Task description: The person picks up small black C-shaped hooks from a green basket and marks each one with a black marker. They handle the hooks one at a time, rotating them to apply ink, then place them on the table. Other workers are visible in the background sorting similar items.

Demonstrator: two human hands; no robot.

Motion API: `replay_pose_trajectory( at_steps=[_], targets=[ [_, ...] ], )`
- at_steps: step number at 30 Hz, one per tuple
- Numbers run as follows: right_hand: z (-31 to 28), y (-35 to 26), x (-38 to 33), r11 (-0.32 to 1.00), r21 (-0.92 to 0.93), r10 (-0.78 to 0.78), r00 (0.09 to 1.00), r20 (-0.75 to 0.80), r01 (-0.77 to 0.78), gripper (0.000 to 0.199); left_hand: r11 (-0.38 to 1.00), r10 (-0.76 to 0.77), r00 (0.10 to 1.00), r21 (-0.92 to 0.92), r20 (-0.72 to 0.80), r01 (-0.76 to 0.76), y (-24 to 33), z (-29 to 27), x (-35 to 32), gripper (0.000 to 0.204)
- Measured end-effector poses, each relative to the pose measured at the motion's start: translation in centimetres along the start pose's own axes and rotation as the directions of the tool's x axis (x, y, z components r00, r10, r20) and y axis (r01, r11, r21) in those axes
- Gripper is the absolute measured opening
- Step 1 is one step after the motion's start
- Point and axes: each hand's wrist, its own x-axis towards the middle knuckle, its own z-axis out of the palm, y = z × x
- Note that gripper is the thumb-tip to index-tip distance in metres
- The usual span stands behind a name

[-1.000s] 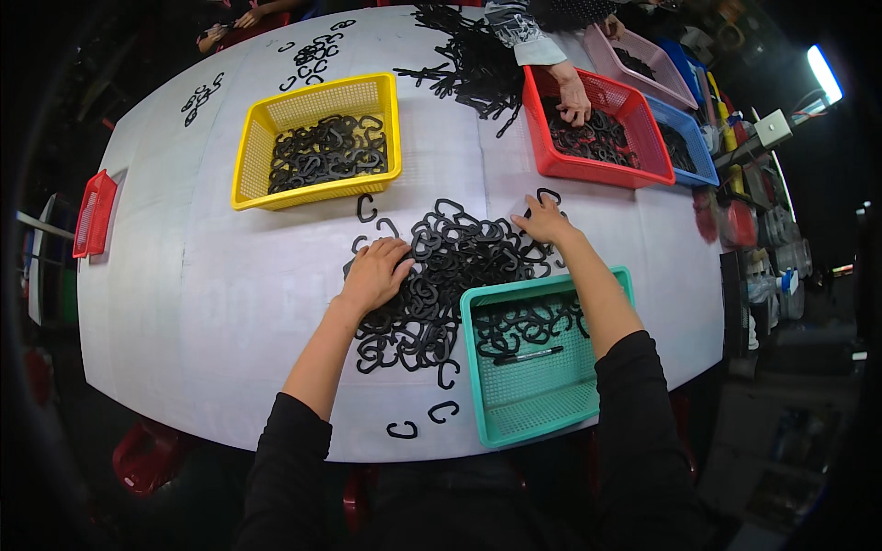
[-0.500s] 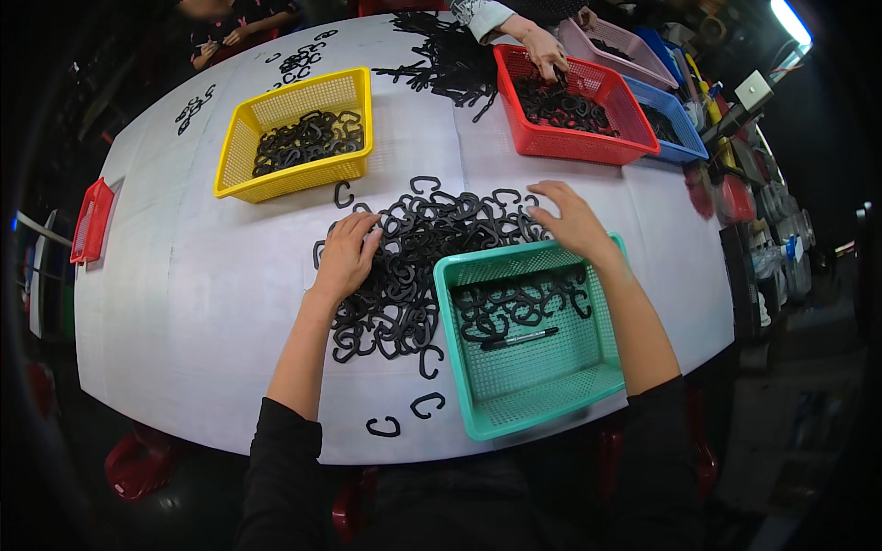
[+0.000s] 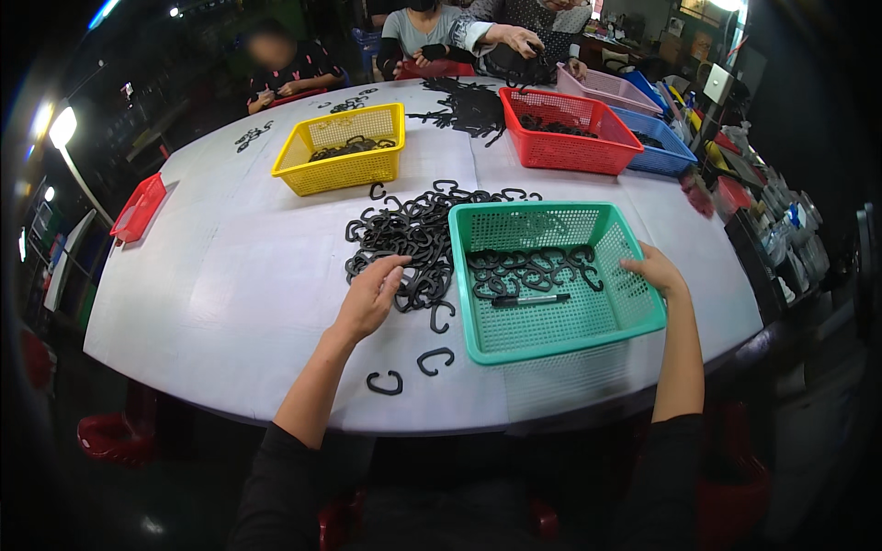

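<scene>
While a small red basket (image 3: 138, 209) rests at the far left edge of a white table (image 3: 211, 303), a yellow basket (image 3: 354, 174) stands farther in, with black hooks (image 3: 354, 149) lying inside it. Nearer the worker, the left hand (image 3: 370, 294) hangs at the near side of a heap of hooks (image 3: 404, 234), its thumb apart from its fingers and nothing to be seen in its hold; whether the fingertips touch the heap, I cannot tell from where I stand. Two loose hooks (image 3: 386, 392) lie apart from the heap, toward the table's near edge. Beyond the heap, dark strips (image 3: 464, 110) lie spread, and a co-worker's hand (image 3: 516, 39) is raised near a large red basket (image 3: 570, 151). At the heap's right side is the green basket (image 3: 551, 331), a cluster of hooks (image 3: 501, 258) toward its far side and a pen (image 3: 530, 300) just in front of them; whether its base sits flat, I cannot tell. On its right rim the right hand (image 3: 663, 273) is clamped, thumb inside, fingers hidden behind the wall. A steady hold seems best: keep that rim firm and the basket level so that hooks and pen do not slide, and the left palm low and loose so that the heap does not scatter. Farther right, a blue basket (image 3: 666, 163) holds more dark pieces.
</scene>
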Motion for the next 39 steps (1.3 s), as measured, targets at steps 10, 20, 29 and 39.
replay_pose_trajectory(
  at_steps=[10,20,29,39],
  targets=[
    [-1.6,1.1,-4.4,0.989,0.098,0.116,0.991,-0.06,-0.11,0.034,0.993,-0.051,0.972,0.091,-0.229,0.074,-2.4,-5.7,-7.1,0.029],
    [-1.7,2.4,-8.1,0.981,0.159,0.139,0.977,-0.164,-0.113,0.032,0.911,-0.413,0.865,-0.123,-0.284,0.395,-11.2,-9.8,-2.6,0.033],
    [-2.1,2.1,-10.3,0.944,0.168,0.31,0.937,-0.16,-0.284,0.036,0.827,-0.511,0.791,-0.444,-0.337,0.345,-10.1,-8.6,-4.9,0.037],
    [-1.9,2.1,-11.2,0.939,0.299,0.213,0.97,-0.117,-0.17,0.043,0.856,-0.446,0.85,-0.409,-0.279,0.315,-9.7,-8.7,-4.9,0.037]
  ],
)
